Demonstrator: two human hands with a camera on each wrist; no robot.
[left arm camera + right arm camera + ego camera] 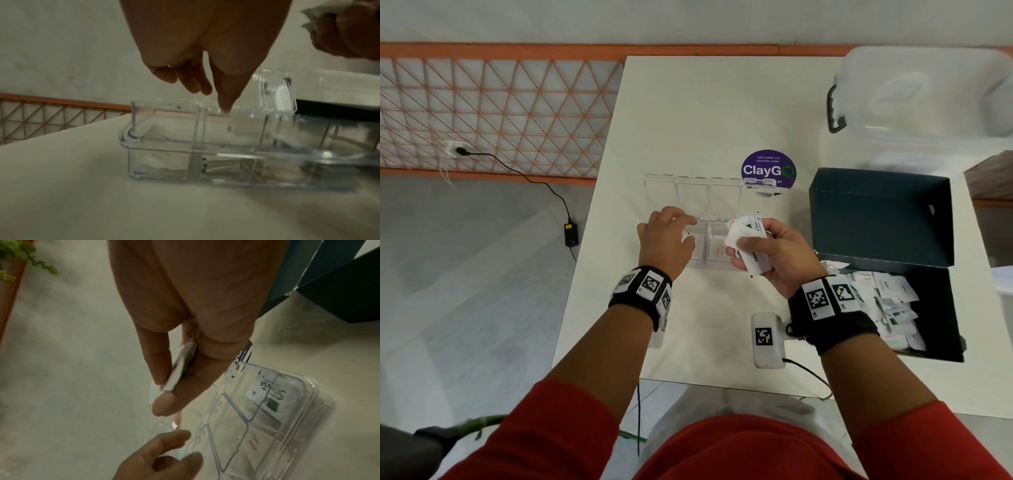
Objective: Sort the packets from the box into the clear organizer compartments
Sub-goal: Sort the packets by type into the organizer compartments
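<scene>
Packets [748, 245] pinched between right hand [774, 257] fingers [158, 353]

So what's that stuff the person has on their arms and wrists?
Both arms have red sleeves pushed up above bare forearms. Each wrist wears a black band covered in white square tags with black blocky patterns. A small white box with the same kind of tag sits by the right wrist, with a thin black cable trailing from it. The hands are bare.
</scene>
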